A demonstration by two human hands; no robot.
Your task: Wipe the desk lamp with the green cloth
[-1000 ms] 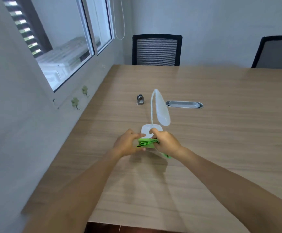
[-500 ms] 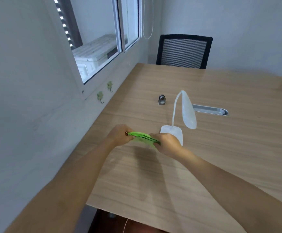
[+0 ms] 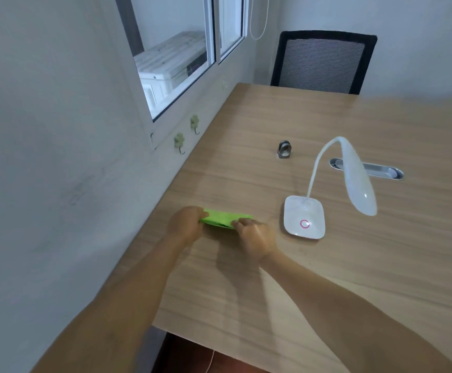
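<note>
Head view. The left hand [image 3: 186, 224] and right hand [image 3: 256, 236] each pinch one end of the folded green cloth [image 3: 226, 219], holding it flat near the wall-side edge of the wooden table [image 3: 381, 265]. Compared with half a second earlier, the cloth and both hands now lie well clear of the desk lamp [image 3: 304, 219], to its left, where before the right hand sat just beside the base. The lamp stands upright, its white head [image 3: 359, 184] bent downward over the table and a pink ring visible on the base. A small metal clip [image 3: 284, 149] and a cable slot [image 3: 381, 172] lie beyond it; a chair [image 3: 321, 63] stands at the far edge.
</note>
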